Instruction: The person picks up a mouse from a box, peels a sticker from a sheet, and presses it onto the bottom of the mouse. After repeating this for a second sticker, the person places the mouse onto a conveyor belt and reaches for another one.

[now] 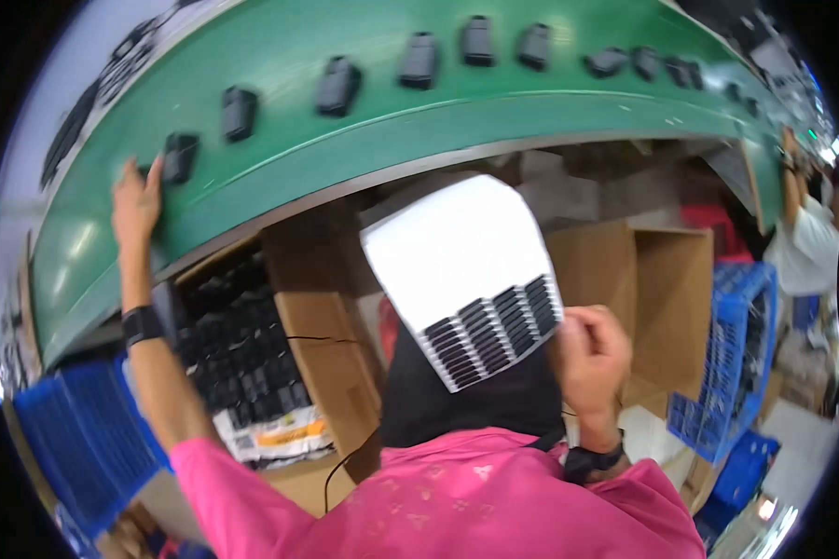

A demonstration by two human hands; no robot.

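My left hand reaches over the green work surface at the far left. Its thumb and finger are spread beside a dark grey, box-like device. A small dark patch shows between those fingers, too blurred to name. In front of my body, my right hand is closed at the right edge of a white label sheet, fingertips pinched on it. Rows of narrow black labels fill the sheet's near end; the rest is bare white. Similar devices stand in a spaced line along the green surface.
Below the surface, an open carton holds many black pieces. Blue crates stand at left and right, with another cardboard box near the right one. A co-worker in a white shirt is at the far right.
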